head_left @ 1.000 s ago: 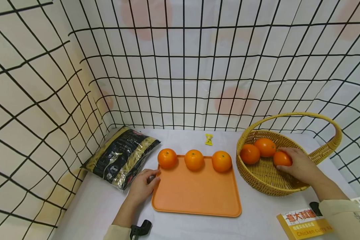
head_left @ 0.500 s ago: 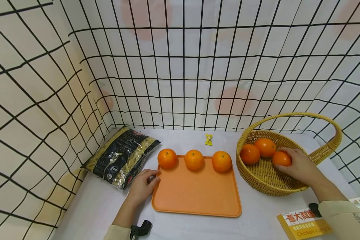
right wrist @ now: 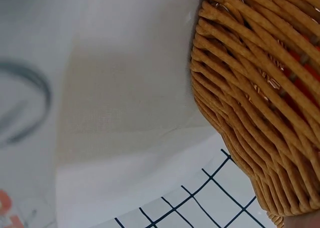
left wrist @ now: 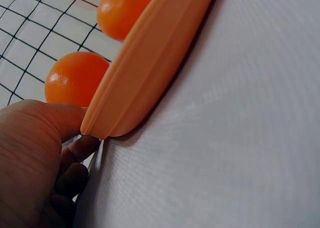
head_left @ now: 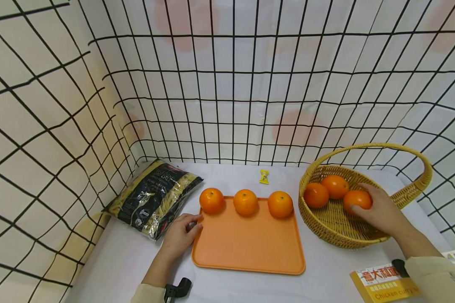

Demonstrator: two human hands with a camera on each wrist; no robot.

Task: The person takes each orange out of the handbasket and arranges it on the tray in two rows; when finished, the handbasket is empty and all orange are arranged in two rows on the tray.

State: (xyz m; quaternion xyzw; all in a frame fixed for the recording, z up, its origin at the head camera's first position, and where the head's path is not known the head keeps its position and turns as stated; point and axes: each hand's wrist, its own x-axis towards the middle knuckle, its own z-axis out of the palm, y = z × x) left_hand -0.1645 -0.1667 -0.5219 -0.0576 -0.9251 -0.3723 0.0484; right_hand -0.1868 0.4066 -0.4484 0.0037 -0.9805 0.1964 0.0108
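My right hand (head_left: 383, 210) reaches into a woven basket (head_left: 339, 240) and holds an orange (head_left: 357, 200), with the thumb across its near side and fingers behind it. Two more oranges lie beside it, one at the back (head_left: 335, 186) and one at the left (head_left: 316, 195). At the left edge of an orange tray (head_left: 248, 248), my left hand (head_left: 180, 235) pinches the rim; the left wrist view has the thumb at the tray's corner (left wrist: 107, 123) and other fingers curled below. Three oranges stand along the tray's far edge: left (head_left: 211, 200), middle (head_left: 245, 202) and right (head_left: 280, 204).
A black and gold plastic packet (head_left: 153, 198) lies left of the tray. Behind the tray is a small yellow wrapped candy (head_left: 264, 176). A yellow box (head_left: 383, 282) sits under the right forearm. Black wire mesh (head_left: 242, 101) encloses the back and sides. The basket's handle arches over it.
In the basket, my right hand's fingers and thumb have shifted around the orange, which now shows more of its surface. The left hand and the tray have stayed put.
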